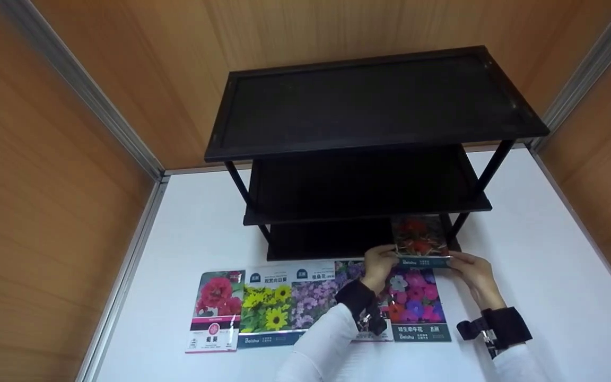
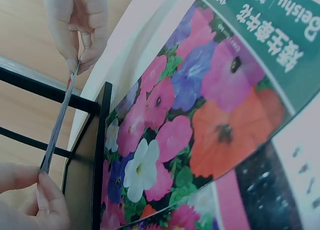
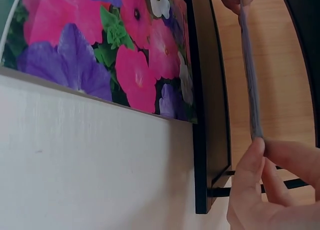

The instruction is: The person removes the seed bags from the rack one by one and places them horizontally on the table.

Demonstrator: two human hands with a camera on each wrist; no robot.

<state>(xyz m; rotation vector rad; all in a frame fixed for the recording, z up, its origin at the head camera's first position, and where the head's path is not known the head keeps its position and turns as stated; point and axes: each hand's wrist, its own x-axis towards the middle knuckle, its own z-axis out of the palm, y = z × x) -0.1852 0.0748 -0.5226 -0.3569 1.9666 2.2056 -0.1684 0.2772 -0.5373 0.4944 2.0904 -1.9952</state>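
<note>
A seed packet with red flowers and a dark green lower band (image 1: 420,239) is held at the right end of the rack's bottom shelf (image 1: 332,239). My left hand (image 1: 378,267) pinches its left edge and my right hand (image 1: 474,273) pinches its right edge. Both wrist views show the packet edge-on as a thin strip (image 2: 61,122), with fingertips at either end. Its far part reaches in under the middle shelf. Below the hands a petunia packet (image 1: 417,305) lies on the white table, close to the rack's front edge.
The black three-tier rack (image 1: 374,101) stands against the wooden back wall. Left of the petunia packet lie more packets in a row: red hollyhock-like flowers (image 1: 218,297), yellow sunflowers (image 1: 268,307), pale purple flowers (image 1: 311,302) and others partly under my left arm. Wooden panels enclose the sides.
</note>
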